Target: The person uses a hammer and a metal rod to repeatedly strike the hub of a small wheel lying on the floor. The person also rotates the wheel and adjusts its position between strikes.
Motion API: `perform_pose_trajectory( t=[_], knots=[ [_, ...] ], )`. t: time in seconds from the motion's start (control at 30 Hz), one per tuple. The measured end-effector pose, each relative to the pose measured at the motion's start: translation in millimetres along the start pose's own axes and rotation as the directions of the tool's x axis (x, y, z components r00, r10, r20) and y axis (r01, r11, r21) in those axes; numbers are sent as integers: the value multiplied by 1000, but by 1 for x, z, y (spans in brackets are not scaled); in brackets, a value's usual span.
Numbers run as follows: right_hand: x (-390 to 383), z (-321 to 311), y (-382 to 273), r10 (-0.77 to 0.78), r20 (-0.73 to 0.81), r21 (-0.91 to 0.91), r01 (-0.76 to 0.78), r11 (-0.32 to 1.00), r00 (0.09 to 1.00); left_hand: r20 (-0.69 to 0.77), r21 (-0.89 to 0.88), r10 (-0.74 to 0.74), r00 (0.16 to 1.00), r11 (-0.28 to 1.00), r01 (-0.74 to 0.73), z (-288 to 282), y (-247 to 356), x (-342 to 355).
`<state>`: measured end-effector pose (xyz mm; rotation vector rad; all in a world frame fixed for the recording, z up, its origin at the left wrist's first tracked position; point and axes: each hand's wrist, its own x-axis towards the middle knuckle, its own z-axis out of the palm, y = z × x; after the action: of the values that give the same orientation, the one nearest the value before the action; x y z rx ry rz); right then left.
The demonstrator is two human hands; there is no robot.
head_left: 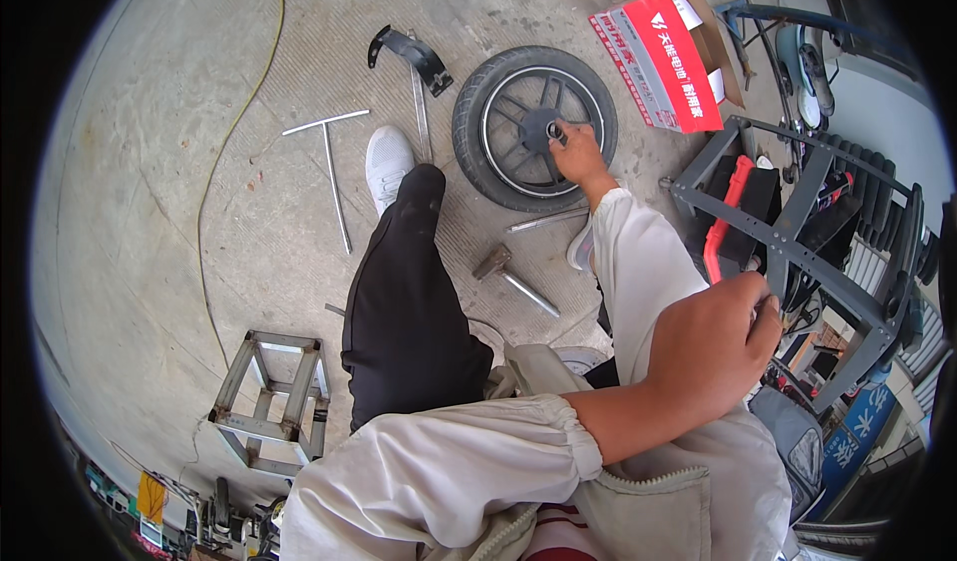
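A black scooter wheel (pixel 533 127) with a dark spoked rim lies flat on the concrete floor. My right hand (pixel 578 157) reaches out to its hub and pinches a small metal cylindrical part (pixel 554 132) at the centre. My left hand (pixel 713 347) crosses in front of my body to the right, fingers curled around a bar of a grey metal rack (pixel 797 262). Both arms wear pale sleeves. My leg in black trousers (pixel 404 292) and a white shoe (pixel 387 162) stretch toward the wheel.
A hammer (pixel 503 267) and a metal rod (pixel 546 222) lie near the wheel, a T-handled wrench (pixel 334 162) to the left. A black fender (pixel 414 52), a red cardboard box (pixel 663 52), a metal stool frame (pixel 269 401) and a yellow cable (pixel 239 122) are around.
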<state>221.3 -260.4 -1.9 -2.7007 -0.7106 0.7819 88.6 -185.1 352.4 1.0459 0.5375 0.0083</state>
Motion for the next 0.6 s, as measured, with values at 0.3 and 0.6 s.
perform_pose_trajectory(
  t=[0.3,0.6],
  knots=[
    [-7,15,-3,-27,68,-130,36,991,997,21,-4,-26,999,1000,26,0,0,0],
    [-26,21,-26,77,81,-133,-65,989,994,9,0,-19,1000,1000,19,-3,1,-1]
  ],
)
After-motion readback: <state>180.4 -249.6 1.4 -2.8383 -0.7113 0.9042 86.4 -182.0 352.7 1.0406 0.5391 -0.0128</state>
